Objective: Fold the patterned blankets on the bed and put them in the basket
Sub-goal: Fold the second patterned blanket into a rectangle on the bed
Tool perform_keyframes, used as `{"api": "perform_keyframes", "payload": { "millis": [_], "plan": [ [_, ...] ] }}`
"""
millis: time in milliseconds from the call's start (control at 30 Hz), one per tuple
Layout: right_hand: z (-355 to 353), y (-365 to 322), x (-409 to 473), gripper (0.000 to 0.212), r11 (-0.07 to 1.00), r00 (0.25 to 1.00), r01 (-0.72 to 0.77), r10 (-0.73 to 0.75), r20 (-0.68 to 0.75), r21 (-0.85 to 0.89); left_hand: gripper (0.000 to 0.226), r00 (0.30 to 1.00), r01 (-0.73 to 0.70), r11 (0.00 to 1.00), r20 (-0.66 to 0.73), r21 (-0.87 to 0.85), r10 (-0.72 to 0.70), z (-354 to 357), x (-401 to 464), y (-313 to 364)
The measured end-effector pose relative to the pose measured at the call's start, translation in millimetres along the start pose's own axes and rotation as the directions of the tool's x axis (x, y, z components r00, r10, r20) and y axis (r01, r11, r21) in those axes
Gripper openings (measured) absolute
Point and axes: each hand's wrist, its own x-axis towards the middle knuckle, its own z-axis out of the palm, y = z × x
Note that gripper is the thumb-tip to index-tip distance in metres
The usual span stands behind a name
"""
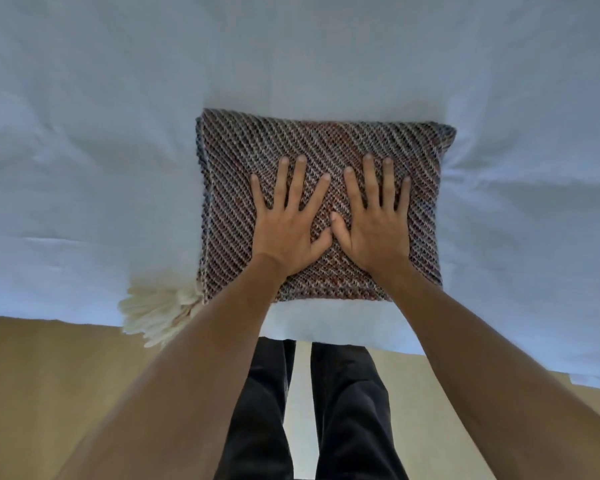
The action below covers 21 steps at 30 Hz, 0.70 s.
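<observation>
Going left to right, we first meet the fringe (158,311), a cream tassel bunch spilling from the near-left corner of the blanket (326,147) and hanging just over the bed (84,168) edge. The blanket itself is already folded into a thick, nearly square pad, lying flat on the white sheet close to the near edge, directly in front of us. Its slightly longer side runs left to right, across our reach.

Our left hand (286,225) lies flat on the pad's middle, fingers straight and spread, grasping nothing, just pressing down. Our right hand (374,223) lies beside it the same way, released and flat, the two thumbs almost touching. Both hands sit on the near half of the pad, equally close to it, so neither arm has an advantage.

We judge the folding of this blanket done and the press a last flattening. The coming move turns on the pad's side edges: each lies outward from its own hand, left edge to the left, right edge to the right, so we would slide the hands apart and under to lift it. No basket is in view, so we cannot tell which way to carry it.
</observation>
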Motion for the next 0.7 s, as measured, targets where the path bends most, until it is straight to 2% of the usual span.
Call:
{"api": "perform_keyframes", "payload": {
  "millis": [67, 200, 300, 400, 533, 633, 700],
  "plan": [
    [-15.7, -0.2, -4.1, 0.068, 1.0, 1.0, 0.002, -0.002, 0.003, 0.019, 0.075, 1.0, -0.018, 1.0, 0.014, 0.001, 0.018, -17.3, -5.9, -2.4],
    [-33.8, 8.8, -34.3, 0.062, 1.0, 0.997, 0.003, -0.002, -0.075, 0.017, 0.073, 0.998, -0.042, 0.999, -0.049, 0.026, 0.043, -27.7, -41.2, -26.8],
    [-18.4, 29.8, -59.0, 0.059, 1.0, 0.994, 0.016, -0.015, -0.106, 0.009, 0.074, 0.997, -0.041, 0.998, -0.057, 0.049, 0.043, -14.3, -63.4, -49.9],
    [7.3, 41.4, -58.1, 0.062, 0.999, 0.997, 0.054, -0.053, -0.053, 0.003, 0.076, 0.998, -0.05, 0.997, -0.034, 0.056, 0.052, 8.2, -59.9, -56.0],
    [3.8, 37.9, -51.8, 0.063, 0.999, 0.999, 0.03, -0.031, -0.018, -0.031, 0.076, 1.0, -0.025, 0.998, -0.017, 0.055, 0.026, 5.1, -56.2, -53.6],
    [-26.7, 24.0, -61.7, 0.062, 1.0, 0.997, -0.007, 0.005, -0.076, -0.024, 0.073, 0.999, -0.005, 1.0, -0.04, 0.024, 0.006, -18.9, -69.0, -42.3],
    [-40.1, -1.6, -71.1, 0.061, 0.997, 0.99, 0.073, -0.075, -0.123, -0.016, 0.071, 0.998, -0.051, 0.999, -0.047, 0.004, 0.052, -25.0, -82.2, -27.5]
  ]
}}
